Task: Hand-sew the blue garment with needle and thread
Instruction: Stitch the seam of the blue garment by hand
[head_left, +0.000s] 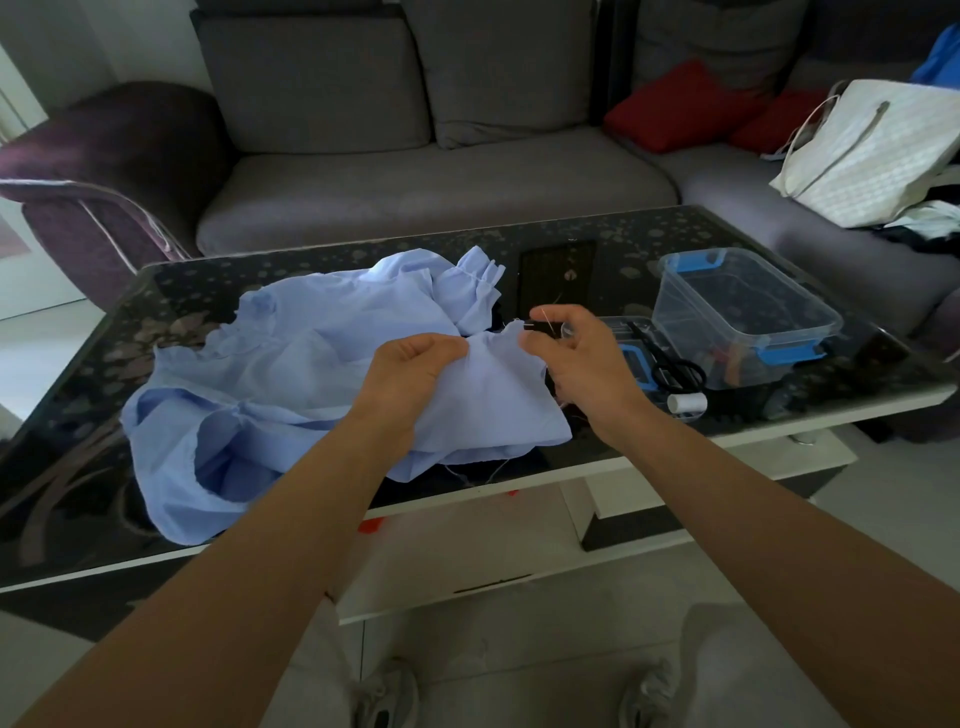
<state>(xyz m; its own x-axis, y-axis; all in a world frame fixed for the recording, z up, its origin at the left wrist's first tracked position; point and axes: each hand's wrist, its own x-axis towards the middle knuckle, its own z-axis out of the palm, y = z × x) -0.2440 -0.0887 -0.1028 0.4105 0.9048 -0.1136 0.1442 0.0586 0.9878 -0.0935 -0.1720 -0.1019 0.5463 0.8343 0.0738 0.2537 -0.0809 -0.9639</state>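
So the blue garment (311, 374) is lying crumpled across the left and middle of the desk (623, 249), with one raw edge lifted up between both hands. The left hand (415, 369) has a closed grip on a bunch of that edge, fingers curled into the fabric. The right hand (576, 358) is just beside it at the end of the same edge, thumb and forefinger pinching the needle (545, 314), which pokes up as a thin pale sliver. I can't make out any thread running from it. A little to the right on the desk there's a pair of black scissors (670, 364), and the spool of white thread (687, 402) is lying on its side right by the front edge. Just behind those sits a clear plastic box (748, 317) with blue clips, lid off. A grey sofa (441, 192) runs along behind the desk, with red cushions (680, 104) and a white bag (872, 156) over on its right end.
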